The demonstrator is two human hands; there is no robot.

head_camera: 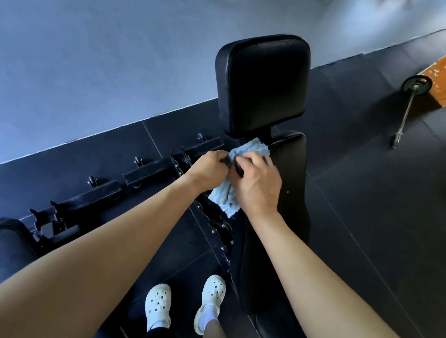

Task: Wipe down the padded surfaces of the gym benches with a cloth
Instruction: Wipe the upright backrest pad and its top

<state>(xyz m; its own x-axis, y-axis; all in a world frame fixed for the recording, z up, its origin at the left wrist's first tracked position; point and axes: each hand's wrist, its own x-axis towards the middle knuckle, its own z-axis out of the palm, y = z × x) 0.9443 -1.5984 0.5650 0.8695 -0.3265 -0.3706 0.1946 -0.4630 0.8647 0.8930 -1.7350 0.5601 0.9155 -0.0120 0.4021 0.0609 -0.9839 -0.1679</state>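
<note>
Head view: both hands working together.
Left hand: pinches the cloth edge.
Right hand: grips the bunch, probably refolding for a clean face.
Cloth: over the long pad, just below the square pad.

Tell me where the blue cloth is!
The blue cloth is mid-picture in the head view, gripped by the right hand, with the left hand close beside it, just below the square black pad.
</note>
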